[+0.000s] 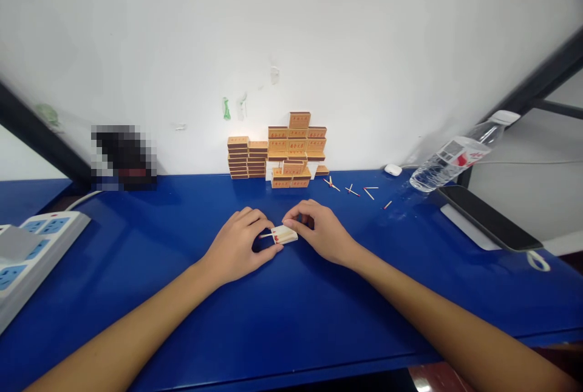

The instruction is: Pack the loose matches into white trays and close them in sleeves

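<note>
On the blue table lies a small white matchbox tray (286,234) with red-headed matches in it. One match (265,236) pokes out past the tray's left end. My left hand (239,245) curls around that end, thumb on the near side and fingers on the far side. At the tray's far edge my right hand (325,231) has its thumb and forefinger pinched together; what sits between them is too small to make out. Behind both hands, orange matchboxes (297,146) form a stepped structure against the wall, beside a lower stack of matchboxes (247,158).
Several loose matches (353,191) lie right of the structure. Further right are a white case (392,169), a tilted water bottle (460,155) leaning by the shelf post, and a black phone (492,217). A power strip (43,258) occupies the left edge, near a pixelated dark object (125,158).
</note>
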The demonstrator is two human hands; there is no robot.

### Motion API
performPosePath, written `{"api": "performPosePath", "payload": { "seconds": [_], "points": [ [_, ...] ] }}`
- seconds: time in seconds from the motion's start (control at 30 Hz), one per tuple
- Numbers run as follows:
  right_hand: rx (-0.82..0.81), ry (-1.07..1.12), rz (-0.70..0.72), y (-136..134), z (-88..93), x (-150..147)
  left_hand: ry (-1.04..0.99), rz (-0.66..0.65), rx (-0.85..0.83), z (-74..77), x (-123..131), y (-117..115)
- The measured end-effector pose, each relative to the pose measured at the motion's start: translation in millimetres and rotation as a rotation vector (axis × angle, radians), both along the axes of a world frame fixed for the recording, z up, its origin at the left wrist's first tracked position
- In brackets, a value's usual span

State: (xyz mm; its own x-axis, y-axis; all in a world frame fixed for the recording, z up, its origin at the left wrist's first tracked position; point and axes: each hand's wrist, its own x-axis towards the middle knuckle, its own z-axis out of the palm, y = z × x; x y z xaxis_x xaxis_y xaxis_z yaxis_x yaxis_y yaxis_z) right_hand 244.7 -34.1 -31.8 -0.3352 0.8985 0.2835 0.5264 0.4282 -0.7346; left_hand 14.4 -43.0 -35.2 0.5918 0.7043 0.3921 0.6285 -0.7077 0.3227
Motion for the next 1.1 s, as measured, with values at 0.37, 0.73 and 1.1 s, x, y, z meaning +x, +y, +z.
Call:
{"api": "performPosePath", "payload": {
  "seconds": [0.37, 0.73, 1.1],
  "points": [
    [0.116, -0.149, 0.06, -7, 4.6, -6, -0.005, -0.01, 0.007, -2.4, 0, -1],
    [0.356, -0.182, -0.127, -25, 11.8, -24, -0.102, 0.159, 0.125, 9.5, -15, 15],
    [0.035, -0.379, 0.148, -21, 5.5, -28, -0.056, 0.249, 0.229, 8.5, -20, 19]
  ]
}}
